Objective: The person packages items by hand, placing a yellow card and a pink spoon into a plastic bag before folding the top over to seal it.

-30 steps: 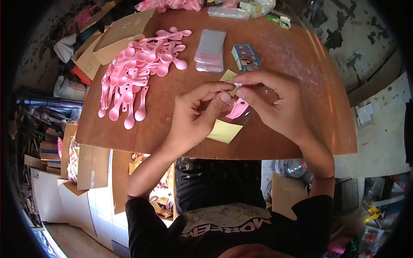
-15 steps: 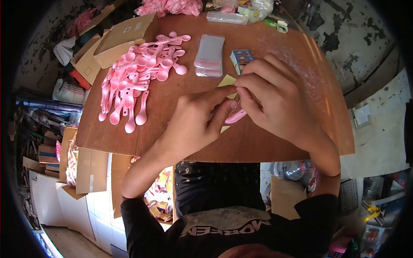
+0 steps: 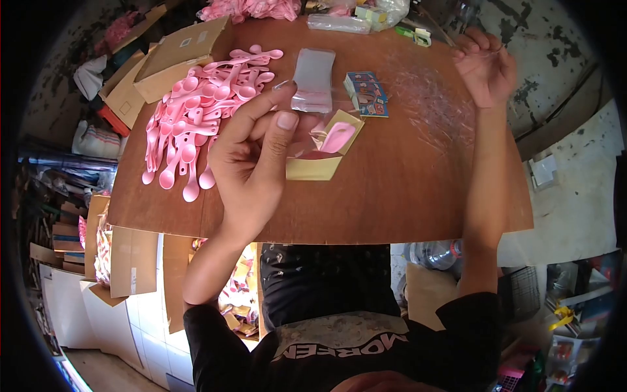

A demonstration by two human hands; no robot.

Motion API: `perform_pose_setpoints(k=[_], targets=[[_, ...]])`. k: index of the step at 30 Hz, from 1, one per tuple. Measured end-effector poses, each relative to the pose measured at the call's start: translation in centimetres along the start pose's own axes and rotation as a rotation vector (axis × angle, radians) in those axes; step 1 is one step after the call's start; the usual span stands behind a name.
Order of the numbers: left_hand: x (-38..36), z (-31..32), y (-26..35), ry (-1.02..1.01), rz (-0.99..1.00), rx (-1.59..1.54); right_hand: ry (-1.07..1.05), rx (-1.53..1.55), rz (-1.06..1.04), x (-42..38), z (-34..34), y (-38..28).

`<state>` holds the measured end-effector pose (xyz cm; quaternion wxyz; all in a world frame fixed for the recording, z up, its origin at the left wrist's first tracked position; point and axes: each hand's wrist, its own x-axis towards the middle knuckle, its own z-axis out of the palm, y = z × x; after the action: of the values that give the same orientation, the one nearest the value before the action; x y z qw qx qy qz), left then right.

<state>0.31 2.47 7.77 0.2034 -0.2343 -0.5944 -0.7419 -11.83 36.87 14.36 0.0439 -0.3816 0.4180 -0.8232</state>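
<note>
My left hand (image 3: 255,147) is raised over the table, its thumb and fingers closed on the edge of a clear plastic packet (image 3: 307,140). Yellow card (image 3: 312,168) and a pink plastic spoon piece (image 3: 338,137) show at the packet, partly hidden by my fingers. My right hand (image 3: 486,68) is lifted at the far right, fingers curled, with what looks like a thin clear strip at the fingertips. Just beyond the packet lie a stack of clear plastic sleeves (image 3: 313,68) and a stack of blue printed cards (image 3: 369,95).
A heap of pink measuring spoons (image 3: 189,114) covers the table's left side beside a cardboard box (image 3: 183,55). Clear plastic scraps (image 3: 434,98) litter the right side. Pink bundles (image 3: 251,8) and a plastic-wrapped pack (image 3: 338,23) lie along the back edge.
My hands have parted. The right has swung up and away to the right; the left has moved left and up with the packet, exposing the yellow card and pink piece.
</note>
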Motion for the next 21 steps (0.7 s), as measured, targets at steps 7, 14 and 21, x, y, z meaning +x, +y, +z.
perform_pose_setpoints(k=[7, 14, 21], targets=[[0.6, -1.1, -0.8, -0.073, -0.021, 0.057, 0.630, -2.066, 0.343, -5.8, -13.1, 5.0], [1.0, 0.4, -1.4, -0.041, -0.162, -0.032, 0.055, -1.203, 0.192, -4.0, 8.0, 7.0], [1.2, 0.6, -1.1, 0.005, -0.163, -0.093, 0.069, -0.999, 0.051, -2.2, 14.7, 10.4]])
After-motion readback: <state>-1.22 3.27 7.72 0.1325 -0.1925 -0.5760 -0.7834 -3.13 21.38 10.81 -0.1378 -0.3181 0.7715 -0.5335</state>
